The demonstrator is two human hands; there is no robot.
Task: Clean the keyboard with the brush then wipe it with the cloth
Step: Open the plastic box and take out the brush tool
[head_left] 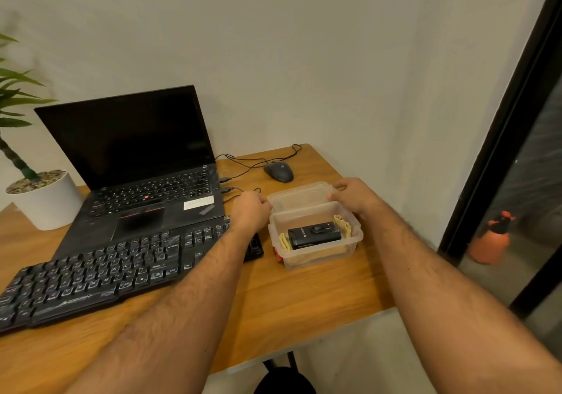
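In the head view, the clear lid (299,197) is pinched at its ends by the left hand (251,208) and right hand (354,196), and should be lifted level off the box (316,241), where brush case (314,234) and yellow cloth (342,223) lie, right of the keyboard (100,269).

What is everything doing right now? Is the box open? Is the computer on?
plastic box: open, black gadget and yellow cloth inside.
lid: off the box, held by both hands.
left hand: grips lid.
right hand: grips lid.
laptop: open, screen dark.
keyboard: untouched, dusty.
mouse: plugged in, idle.
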